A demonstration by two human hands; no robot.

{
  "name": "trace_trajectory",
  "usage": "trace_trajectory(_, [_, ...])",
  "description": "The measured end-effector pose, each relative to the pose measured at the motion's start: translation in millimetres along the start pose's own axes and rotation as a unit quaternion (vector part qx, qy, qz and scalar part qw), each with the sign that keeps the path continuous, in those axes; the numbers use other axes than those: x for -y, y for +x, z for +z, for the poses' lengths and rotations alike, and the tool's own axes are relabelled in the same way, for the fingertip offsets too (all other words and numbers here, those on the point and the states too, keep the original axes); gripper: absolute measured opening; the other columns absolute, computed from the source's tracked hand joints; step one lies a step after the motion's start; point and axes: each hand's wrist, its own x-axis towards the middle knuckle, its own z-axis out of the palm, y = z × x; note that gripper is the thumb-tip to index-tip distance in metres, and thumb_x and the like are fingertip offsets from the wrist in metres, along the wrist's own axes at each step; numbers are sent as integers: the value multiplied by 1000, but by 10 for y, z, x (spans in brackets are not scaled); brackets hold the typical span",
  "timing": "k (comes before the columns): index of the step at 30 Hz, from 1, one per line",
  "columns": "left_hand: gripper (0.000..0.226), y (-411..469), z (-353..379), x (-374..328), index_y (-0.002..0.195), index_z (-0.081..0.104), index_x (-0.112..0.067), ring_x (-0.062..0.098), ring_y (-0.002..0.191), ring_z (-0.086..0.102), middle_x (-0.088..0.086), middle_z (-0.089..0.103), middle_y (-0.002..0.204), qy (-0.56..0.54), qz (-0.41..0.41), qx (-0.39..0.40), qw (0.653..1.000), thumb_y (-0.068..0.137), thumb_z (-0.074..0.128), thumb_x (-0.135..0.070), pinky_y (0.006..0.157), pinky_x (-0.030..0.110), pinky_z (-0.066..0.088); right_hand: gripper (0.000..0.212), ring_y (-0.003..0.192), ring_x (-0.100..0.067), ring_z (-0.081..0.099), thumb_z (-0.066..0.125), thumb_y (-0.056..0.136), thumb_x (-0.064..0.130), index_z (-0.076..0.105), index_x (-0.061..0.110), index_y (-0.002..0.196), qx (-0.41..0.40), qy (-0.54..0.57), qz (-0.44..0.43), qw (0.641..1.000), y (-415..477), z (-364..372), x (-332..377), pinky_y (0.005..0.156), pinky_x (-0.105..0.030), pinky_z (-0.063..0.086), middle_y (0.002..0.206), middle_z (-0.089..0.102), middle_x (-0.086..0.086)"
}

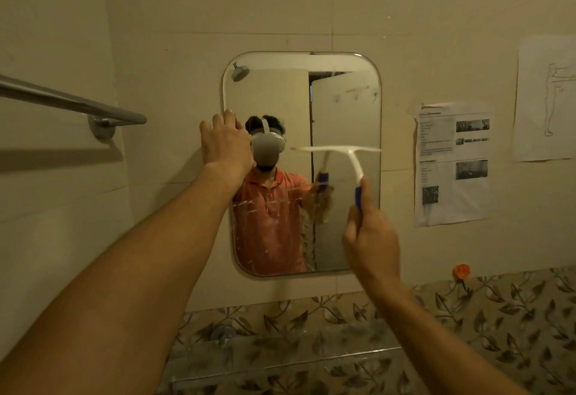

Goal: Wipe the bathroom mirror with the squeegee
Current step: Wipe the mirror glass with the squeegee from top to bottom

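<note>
A rounded rectangular mirror (343, 108) hangs on the tiled wall in front of me. My right hand (372, 238) is shut on the blue grip of a white T-shaped squeegee (352, 157). Its blade lies level against the right half of the glass, about mid-height. My left hand (224, 140) rests flat on the mirror's left edge, fingers together. Soapy streaks show on the lower part of the glass. The reflection shows a person in an orange shirt holding the squeegee.
A metal towel bar (71, 103) juts out from the wall at the left. Two paper sheets (452, 164) are stuck to the wall right of the mirror. Leaf-patterned tiles (498, 316) run below, with an orange hook (462, 271).
</note>
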Motion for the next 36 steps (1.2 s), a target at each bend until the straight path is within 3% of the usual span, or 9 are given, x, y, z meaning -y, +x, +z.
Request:
trace_trajectory(3, [65, 9, 1, -3, 131, 63, -16, 29, 124, 45, 10, 43, 146, -2, 2, 5, 1000, 82, 70, -59, 98, 42, 39, 60, 61, -20, 52, 32, 105, 37, 5, 39, 158, -35, -4, -10, 999, 565, -150, 63, 54, -41, 53, 77, 51, -4])
trace_trajectory(8, [65, 12, 8, -12, 133, 61, -16, 29, 124, 45, 10, 42, 145, -3, 3, 7, 1000, 83, 70, -56, 99, 42, 39, 60, 60, -16, 47, 35, 108, 32, 6, 32, 160, -53, -34, -35, 997, 1300, -377, 222, 53, -32, 44, 74, 47, -2])
trace_trajectory(15, [64, 15, 13, -11, 134, 60, -15, 31, 127, 44, 12, 41, 148, 3, 5, 6, 1000, 85, 69, -56, 101, 43, 38, 59, 61, -18, 50, 35, 107, 28, 8, 29, 160, -41, -60, -37, 997, 1708, -470, 318, 61, -41, 52, 77, 51, -6])
trace_trajectory(19, [67, 24, 25, -20, 134, 60, -16, 30, 126, 44, 11, 42, 146, 4, 4, 7, 1000, 83, 70, -59, 101, 43, 38, 61, 64, -20, 54, 35, 107, 28, 5, 29, 160, -35, -61, -39, 997, 1727, -436, 265, 62, -39, 54, 82, 55, -9])
trace_trajectory(25, [58, 11, 27, -10, 132, 62, -16, 31, 126, 44, 11, 41, 148, -2, 5, -1, 1000, 88, 67, -54, 99, 44, 38, 63, 56, -13, 46, 37, 107, 26, 5, 29, 161, -49, -63, -20, 997, 1541, -354, 194, 50, -28, 41, 70, 46, -1])
trace_trajectory(33, [57, 8, 26, -13, 124, 66, -19, 32, 125, 45, 12, 44, 146, -6, 11, -3, 1000, 83, 71, -59, 99, 46, 39, 63, 56, -21, 52, 32, 106, 33, -1, 33, 159, -33, -45, 9, 998, 932, -145, -79, 48, -37, 46, 72, 54, -9])
trace_trajectory(36, [57, 9, 18, -19, 125, 66, -19, 32, 124, 45, 12, 44, 146, -2, 7, -3, 1000, 82, 73, -56, 100, 46, 39, 62, 57, -20, 51, 26, 104, 38, -4, 36, 158, -29, -46, 19, 998, 650, -39, -209, 48, -31, 37, 73, 54, -10])
